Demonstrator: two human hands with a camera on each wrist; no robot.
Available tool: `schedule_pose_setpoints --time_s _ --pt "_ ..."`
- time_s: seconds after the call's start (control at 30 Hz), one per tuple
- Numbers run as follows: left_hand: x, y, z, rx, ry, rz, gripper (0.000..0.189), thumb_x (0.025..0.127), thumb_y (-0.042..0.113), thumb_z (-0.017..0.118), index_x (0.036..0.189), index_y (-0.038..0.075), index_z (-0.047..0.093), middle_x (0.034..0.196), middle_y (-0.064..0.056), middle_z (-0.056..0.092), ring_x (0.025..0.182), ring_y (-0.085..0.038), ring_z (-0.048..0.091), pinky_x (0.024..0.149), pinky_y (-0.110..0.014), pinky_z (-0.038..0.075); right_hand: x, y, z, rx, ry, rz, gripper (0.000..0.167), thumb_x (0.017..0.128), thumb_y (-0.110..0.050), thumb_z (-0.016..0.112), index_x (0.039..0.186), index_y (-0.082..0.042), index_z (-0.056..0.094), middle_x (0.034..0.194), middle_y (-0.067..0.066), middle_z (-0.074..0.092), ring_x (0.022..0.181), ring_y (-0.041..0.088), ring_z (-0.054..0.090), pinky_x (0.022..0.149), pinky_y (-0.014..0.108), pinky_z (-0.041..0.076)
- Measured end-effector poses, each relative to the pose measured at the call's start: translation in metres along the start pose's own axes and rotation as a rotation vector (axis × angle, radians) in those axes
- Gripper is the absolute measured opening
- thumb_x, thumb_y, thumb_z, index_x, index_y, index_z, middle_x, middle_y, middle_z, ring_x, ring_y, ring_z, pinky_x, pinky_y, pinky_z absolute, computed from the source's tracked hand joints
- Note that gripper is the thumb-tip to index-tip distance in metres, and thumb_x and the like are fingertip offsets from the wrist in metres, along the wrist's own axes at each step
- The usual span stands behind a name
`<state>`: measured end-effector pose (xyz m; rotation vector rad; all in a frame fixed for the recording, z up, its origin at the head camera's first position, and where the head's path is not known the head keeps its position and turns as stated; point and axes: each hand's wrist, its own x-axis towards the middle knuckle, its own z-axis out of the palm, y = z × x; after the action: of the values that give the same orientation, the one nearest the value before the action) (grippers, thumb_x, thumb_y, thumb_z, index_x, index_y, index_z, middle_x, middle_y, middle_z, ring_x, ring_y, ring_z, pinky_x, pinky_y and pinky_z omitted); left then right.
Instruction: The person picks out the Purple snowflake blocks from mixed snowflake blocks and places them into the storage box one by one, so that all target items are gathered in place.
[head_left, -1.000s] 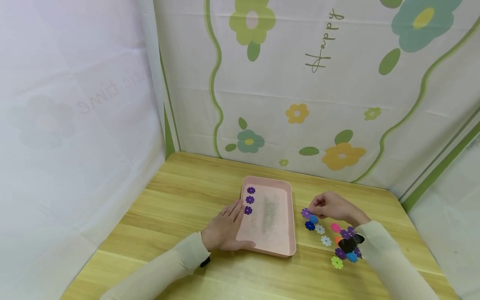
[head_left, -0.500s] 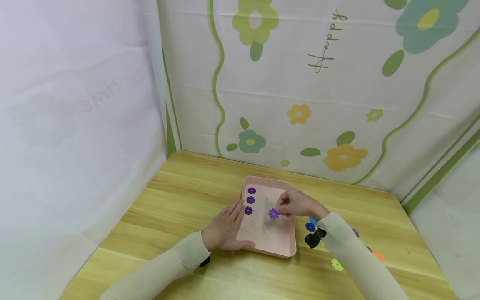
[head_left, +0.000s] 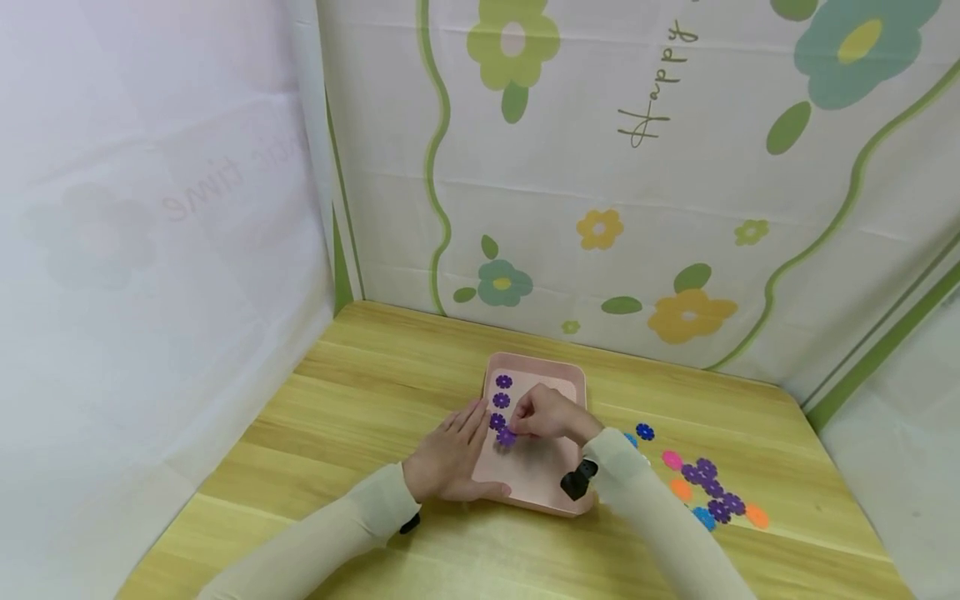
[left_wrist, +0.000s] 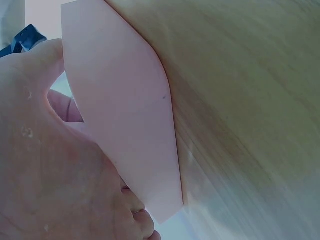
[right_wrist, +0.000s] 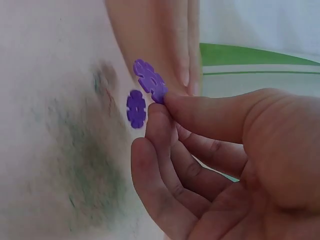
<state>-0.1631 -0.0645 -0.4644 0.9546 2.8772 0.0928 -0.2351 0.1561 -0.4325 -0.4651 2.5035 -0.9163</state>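
A pink tray (head_left: 536,363) lies on the wooden table, with three dark purple snowflake discs (head_left: 502,400) in a column along its left side. My left hand (head_left: 450,462) rests on the tray's left edge, fingers straight and thumb spread toward the near side. The left wrist view has that hand (left_wrist: 60,160) against the tray's outer wall (left_wrist: 122,100). Over the tray, my right hand (head_left: 551,414) pinches a lighter purple snowflake disc (head_left: 506,437) between thumb and index finger. In the right wrist view the pinched disc (right_wrist: 150,80) is tilted beside a flat-lying purple disc (right_wrist: 136,110).
Right of the tray, several purple discs (head_left: 712,486) lie in a cluster among orange (head_left: 756,516), pink (head_left: 672,459) and blue (head_left: 645,432) ones. My right sleeve (head_left: 660,517) covers part of this pile. A flower-printed white cloth (head_left: 525,192) hangs behind the table.
My right hand has carried the lighter purple disc from the pile leftward over the tray to near the lowest disc of the column. The left hand has stayed put.
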Motion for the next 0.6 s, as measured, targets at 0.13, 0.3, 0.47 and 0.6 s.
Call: schedule_pose_setpoints --time_s 0.13,0.3,0.47,0.6 --pt "0.0 0.0 0.001 -0.012 -0.007 0.001 0.116 0.093 0.087 0.042 0.165 -0.003 0.027 0.176 -0.022 0.019 0.164 -0.035 0.022 0.131 -0.048 0.031 0.002 0.001 0.012 0.028 0.012 0.022 0.011 0.097 -0.008 0.075 0.089 -0.004 0.081 0.08 0.004 0.077 0.069 0.013 0.065 0.064 0.025 0.057" --pt "-0.001 0.001 0.001 -0.037 0.003 0.001 0.117 0.092 0.086 0.044 0.165 -0.004 0.026 0.176 -0.022 0.02 0.164 -0.036 0.021 0.131 -0.05 0.031 0.003 0.003 0.022 0.035 0.034 0.031 0.013 0.097 -0.008 0.075 0.086 -0.005 0.08 0.079 0.006 0.078 0.068 0.014 0.067 0.064 0.024 0.058" --pt "0.0 -0.001 0.006 -0.02 0.022 0.005 0.117 0.092 0.087 0.043 0.165 -0.004 0.027 0.176 -0.022 0.021 0.164 -0.036 0.022 0.131 -0.05 0.032 0.005 0.003 0.028 0.046 0.053 0.053 0.014 0.097 -0.008 0.074 0.085 -0.004 0.08 0.078 0.007 0.077 0.068 0.015 0.068 0.062 0.024 0.058" --pt "0.0 -0.002 0.008 -0.014 0.035 0.01 0.118 0.092 0.088 0.039 0.164 -0.005 0.027 0.175 -0.023 0.021 0.164 -0.036 0.023 0.131 -0.049 0.032 0.006 0.001 0.03 0.046 0.06 0.07 0.014 0.097 -0.008 0.075 0.085 -0.003 0.081 0.078 0.008 0.078 0.069 0.016 0.07 0.063 0.025 0.059"
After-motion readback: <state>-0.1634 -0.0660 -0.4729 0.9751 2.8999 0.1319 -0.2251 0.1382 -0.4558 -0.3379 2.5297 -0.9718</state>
